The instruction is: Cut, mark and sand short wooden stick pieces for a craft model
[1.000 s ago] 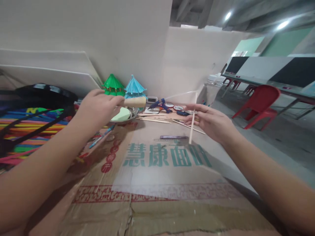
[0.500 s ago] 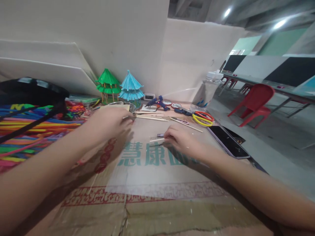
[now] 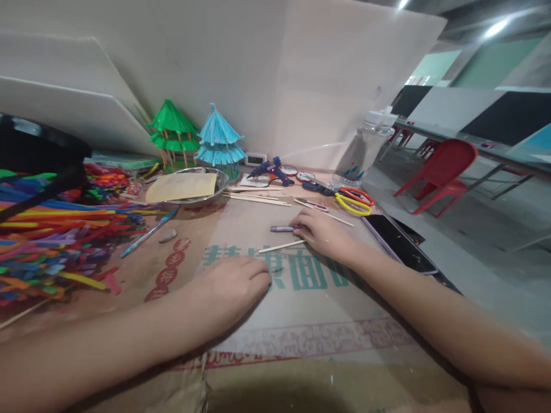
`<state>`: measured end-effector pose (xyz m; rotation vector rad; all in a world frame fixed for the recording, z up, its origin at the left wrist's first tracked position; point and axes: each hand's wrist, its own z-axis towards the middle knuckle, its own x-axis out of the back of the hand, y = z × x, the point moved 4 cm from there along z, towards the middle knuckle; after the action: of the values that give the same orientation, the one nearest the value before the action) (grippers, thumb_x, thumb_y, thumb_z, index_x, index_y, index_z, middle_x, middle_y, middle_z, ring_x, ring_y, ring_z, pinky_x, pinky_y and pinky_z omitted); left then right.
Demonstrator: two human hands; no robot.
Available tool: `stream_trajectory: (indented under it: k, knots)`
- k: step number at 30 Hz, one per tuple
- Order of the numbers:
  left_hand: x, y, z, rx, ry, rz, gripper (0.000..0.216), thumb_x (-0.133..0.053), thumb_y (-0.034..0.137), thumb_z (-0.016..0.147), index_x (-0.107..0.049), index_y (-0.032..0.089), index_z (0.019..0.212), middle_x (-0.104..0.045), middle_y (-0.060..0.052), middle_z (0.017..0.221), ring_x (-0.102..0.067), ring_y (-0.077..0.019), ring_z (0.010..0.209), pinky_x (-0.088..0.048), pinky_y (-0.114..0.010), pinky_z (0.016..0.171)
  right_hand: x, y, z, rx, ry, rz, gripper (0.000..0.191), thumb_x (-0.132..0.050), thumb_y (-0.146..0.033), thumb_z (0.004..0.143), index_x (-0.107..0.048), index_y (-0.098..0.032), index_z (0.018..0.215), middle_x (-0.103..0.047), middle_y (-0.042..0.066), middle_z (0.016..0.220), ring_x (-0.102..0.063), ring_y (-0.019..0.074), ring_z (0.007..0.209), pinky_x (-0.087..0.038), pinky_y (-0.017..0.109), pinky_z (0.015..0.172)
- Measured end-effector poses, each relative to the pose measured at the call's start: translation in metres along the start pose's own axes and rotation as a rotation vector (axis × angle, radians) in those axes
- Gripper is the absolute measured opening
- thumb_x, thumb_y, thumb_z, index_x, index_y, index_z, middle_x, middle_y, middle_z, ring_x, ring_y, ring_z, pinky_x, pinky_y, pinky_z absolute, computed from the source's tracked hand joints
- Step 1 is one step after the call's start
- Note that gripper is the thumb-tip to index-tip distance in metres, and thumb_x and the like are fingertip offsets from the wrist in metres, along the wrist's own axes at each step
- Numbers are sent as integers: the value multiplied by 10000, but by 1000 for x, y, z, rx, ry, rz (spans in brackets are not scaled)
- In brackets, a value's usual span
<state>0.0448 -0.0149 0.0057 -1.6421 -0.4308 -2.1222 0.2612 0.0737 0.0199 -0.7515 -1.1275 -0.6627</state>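
My right hand [image 3: 322, 232] rests on the cardboard sheet [image 3: 301, 321] and pinches the right end of a thin wooden stick [image 3: 279, 248], which lies flat. A short purple pen-like piece [image 3: 282, 228] lies just beyond its fingertips. My left hand [image 3: 235, 284] lies palm down on the cardboard to the left of the stick, with its fingers loosely bent and nothing visible in it. A small dark speck [image 3: 278, 269] sits just past its fingertips.
A metal bowl [image 3: 217, 189] with a tan sheet [image 3: 183, 186] stands behind, near green [image 3: 170, 129] and blue [image 3: 215, 137] paper pavilions. Coloured sticks [image 3: 51, 229] are piled at left. A glue gun [image 3: 269, 169], scissors [image 3: 353, 202], a bottle [image 3: 361, 152] and a phone [image 3: 398, 241] sit at right, near the table edge.
My left hand left the tan piece in the bowl and came down onto the cardboard. My right hand lowered the stick from upright to flat on the cardboard.
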Motion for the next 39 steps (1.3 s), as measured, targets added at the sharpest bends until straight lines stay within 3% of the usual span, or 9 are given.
stream_trajectory:
  k: [8,15,19,23,26,29,31,35,39]
  knots:
    - [3,5,-1,-20,5,-24,199,-536,91,965,-622,177,1123,-686,-52,1068,-637,-219,941,-537,-355,840,17,-3,-3,-113,130,-19,140,-510,-201,1019,-648,-189,1044,-706,94,991,-642,238,912,-479,348,808]
    - [4,18,-5,7,-28,43,278,-477,50,947,-627,162,1153,-698,-82,1101,-657,-237,973,-546,-375,850,1,-22,-23,115,-20,103,197,-548,-237,1007,-692,-206,1138,-641,97,1110,-642,217,958,-501,337,841]
    - [7,27,-2,12,-84,44,295,-482,39,921,-634,154,1146,-706,-86,1064,-675,-256,951,-566,-380,785,-13,-16,-29,152,22,135,239,-522,-86,947,-718,-191,1036,-672,74,966,-648,205,900,-500,319,798]
    - [3,23,0,2,21,98,222,-462,169,1000,-641,149,1129,-690,-148,1246,-705,-276,937,-587,-404,738,-10,-18,-30,168,54,160,226,-538,-114,942,-726,-196,1037,-666,74,949,-653,192,832,-516,312,742]
    - [-3,19,-3,7,28,150,295,-453,310,1034,-622,142,1207,-685,-173,1307,-721,-241,766,-566,-370,607,7,-24,-33,160,205,186,212,-511,-216,1006,-719,-222,1045,-656,74,934,-647,200,822,-527,341,741]
    - [-5,17,-7,-9,-51,156,368,-505,191,940,-575,139,1298,-640,-179,1407,-719,-218,687,-542,-349,545,29,-27,-40,100,472,214,256,-430,-283,1052,-683,-256,1081,-648,103,1048,-638,253,1018,-515,424,908]
    - [-5,15,-9,5,-103,148,501,-500,98,827,-558,143,1322,-588,-185,1474,-725,-225,687,-539,-354,538,37,-26,-44,27,561,265,293,-390,-372,1069,-664,-271,1089,-637,110,1080,-622,275,1081,-497,450,955]
    - [-5,13,-8,30,-193,136,552,-451,56,779,-573,145,1310,-523,-225,1522,-712,-214,631,-518,-348,510,30,-23,-41,-42,401,354,478,-275,-511,1084,-684,-264,1065,-668,73,886,-655,224,815,-528,394,778]
    - [-7,15,-6,65,-190,158,437,-469,103,834,-606,179,1241,-573,-216,1479,-696,-199,587,-500,-329,486,15,-32,-38,208,240,316,398,-413,-504,1062,-704,-265,1192,-740,85,997,-688,234,925,-534,389,843]
